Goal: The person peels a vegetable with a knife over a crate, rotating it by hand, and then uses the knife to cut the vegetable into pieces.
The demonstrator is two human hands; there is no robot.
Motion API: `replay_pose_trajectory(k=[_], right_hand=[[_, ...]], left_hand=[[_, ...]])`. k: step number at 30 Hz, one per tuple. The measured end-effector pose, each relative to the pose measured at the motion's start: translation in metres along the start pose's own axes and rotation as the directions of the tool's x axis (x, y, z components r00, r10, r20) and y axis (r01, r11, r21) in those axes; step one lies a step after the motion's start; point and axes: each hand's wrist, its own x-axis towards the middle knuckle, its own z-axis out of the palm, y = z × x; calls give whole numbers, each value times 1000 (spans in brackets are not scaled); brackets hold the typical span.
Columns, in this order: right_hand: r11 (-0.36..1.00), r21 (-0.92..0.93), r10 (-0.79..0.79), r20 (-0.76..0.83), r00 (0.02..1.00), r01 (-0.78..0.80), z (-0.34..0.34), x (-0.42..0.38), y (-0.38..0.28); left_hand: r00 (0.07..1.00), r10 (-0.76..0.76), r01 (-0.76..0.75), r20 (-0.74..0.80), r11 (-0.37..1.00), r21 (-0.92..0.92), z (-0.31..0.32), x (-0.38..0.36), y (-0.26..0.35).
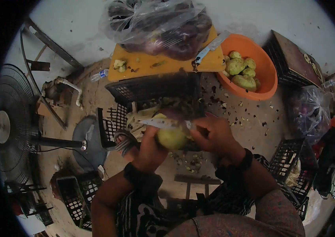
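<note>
My left hand (151, 146) is wrapped around the near left side of a round, partly peeled vegetable (172, 139). Pale green flesh faces me, while dark purple skin still covers its far side. In my right hand (214, 133) is a knife (160, 123), its blade pointing left across the top of the vegetable. The handle is mostly hidden by my fingers. Just beyond and below both hands, a black plastic crate (155, 91) holds peelings.
Purple vegetables in a clear plastic bag (167, 33) rest on a yellow board (143, 63), beside a second knife (211, 49). An orange basin (268, 71) holds several peeled ones. Left stands a fan (7, 122); black crates (74, 197) and scraps lie on the floor.
</note>
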Motion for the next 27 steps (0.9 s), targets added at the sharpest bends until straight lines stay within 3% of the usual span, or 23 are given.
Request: replay_pose_trajectory(k=[3, 5, 9, 12, 14, 27], right_hand=[[1000, -20, 11, -16, 1000, -11, -1, 0, 7], [980, 30, 197, -57, 979, -195, -4, 1, 11], [982, 43, 186, -101, 977, -183, -5, 4, 15], [987, 37, 160, -12, 987, -159, -1, -2, 6], [988, -87, -128, -52, 990, 124, 10, -9, 4], [974, -63, -221, -55, 974, 217, 2, -13, -12]], left_hand=[[999, -13, 16, 44, 997, -70, -6, -1, -1], [993, -43, 37, -111, 998, -56, 0, -1, 1], [994, -52, 38, -96, 990, -134, 12, 0, 11], [997, -77, 68, -20, 955, -289, -1, 3, 8], [989, -106, 76, -100, 960, -269, -4, 5, 4], [991, -85, 56, -102, 965, -258, 3, 6, 4]])
